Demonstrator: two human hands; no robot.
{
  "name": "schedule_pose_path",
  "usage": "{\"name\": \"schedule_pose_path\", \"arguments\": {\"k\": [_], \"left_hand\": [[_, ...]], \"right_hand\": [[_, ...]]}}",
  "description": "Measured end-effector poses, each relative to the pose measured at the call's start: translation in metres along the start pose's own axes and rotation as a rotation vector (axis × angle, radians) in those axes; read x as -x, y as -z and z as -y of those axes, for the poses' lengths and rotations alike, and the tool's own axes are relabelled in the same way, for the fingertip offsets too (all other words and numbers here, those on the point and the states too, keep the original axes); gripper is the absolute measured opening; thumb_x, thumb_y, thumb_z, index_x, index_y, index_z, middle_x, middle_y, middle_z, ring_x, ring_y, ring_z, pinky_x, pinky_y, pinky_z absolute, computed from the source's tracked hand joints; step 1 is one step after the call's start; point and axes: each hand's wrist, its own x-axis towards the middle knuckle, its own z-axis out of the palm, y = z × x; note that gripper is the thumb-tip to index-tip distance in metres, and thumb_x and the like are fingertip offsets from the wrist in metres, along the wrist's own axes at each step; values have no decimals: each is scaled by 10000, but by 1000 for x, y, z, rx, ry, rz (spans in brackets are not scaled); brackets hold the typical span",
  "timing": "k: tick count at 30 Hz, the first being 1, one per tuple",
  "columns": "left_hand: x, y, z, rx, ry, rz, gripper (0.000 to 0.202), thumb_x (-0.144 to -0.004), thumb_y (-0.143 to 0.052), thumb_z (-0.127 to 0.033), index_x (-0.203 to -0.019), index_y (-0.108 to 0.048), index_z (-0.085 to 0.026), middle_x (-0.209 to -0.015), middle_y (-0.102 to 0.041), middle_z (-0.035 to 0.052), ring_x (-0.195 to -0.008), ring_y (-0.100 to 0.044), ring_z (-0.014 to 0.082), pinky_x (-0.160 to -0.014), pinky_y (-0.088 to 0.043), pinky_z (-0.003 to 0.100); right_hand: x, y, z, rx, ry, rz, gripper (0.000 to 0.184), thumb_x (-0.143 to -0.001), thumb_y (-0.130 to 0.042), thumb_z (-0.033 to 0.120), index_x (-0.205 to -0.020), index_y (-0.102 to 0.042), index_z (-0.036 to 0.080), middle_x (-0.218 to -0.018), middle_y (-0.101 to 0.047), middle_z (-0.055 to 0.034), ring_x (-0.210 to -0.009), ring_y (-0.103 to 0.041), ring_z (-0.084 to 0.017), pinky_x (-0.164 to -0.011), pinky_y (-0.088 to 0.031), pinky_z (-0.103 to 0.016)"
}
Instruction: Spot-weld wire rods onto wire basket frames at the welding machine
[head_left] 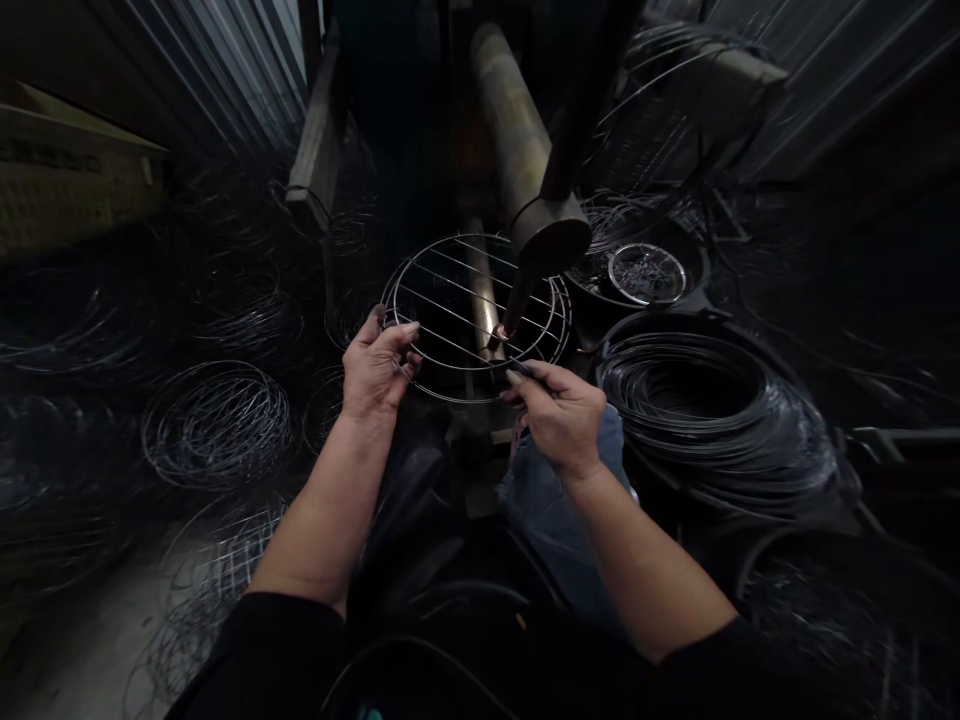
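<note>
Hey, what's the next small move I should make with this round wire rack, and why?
I'd probably ease your right hand slightly away from the copper-coloured tip: its fingers look close to that tip, while your left hand grips the wire rack by its rim and could likely steady it.

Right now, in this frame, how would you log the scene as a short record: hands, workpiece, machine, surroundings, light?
Left hand: grips the left rim of the wire rack
Right hand: pinches a thin dark piece at the rack's near right rim
Workpiece: round, with parallel cross wires
Machine: thick cylinder above; metal bar below the rack
Left side: heaped wire rings
Right side: wire coil, small bowl
Light: dim
</note>
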Motion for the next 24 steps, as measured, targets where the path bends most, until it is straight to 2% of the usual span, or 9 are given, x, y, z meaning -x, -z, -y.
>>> {"name": "schedule_pose_path", "arguments": {"k": [14, 21, 24], "left_hand": [[-16, -4, 0, 9, 46, -24, 568, -480, -769, -109, -983, -528, -214, -656, -564, -60, -579, -594, 106, -468, -372, 184], [-22, -5, -1, 18, 61, -48, 517, -491, -752, -92, -947, -537, -207, -655, -566, -57, -561, -602, 111, -452, -373, 178], [-24, -6, 0, 11, 78, -81, 530, -503, -744, -81, -975, -537, -203, -661, -574, -49, -567, -606, 115, -452, -378, 177]], "right_hand": [[-15, -9, 3, -44, 37, -42, 167, -719, -702, 310, -775, -723, 154, -685, -712, -38, -566, -679, -182, -490, -527, -268], [-21, -12, 8, -41, 18, -29, 126, -712, -696, 269, -757, -723, 154, -568, -668, 1, -521, -653, -156, -534, -506, -256], [-24, -14, 12, -43, -9, -9, 118, -709, -690, 254, -756, -723, 151, -532, -653, 9, -496, -638, -147, -500, -477, -237]]}}
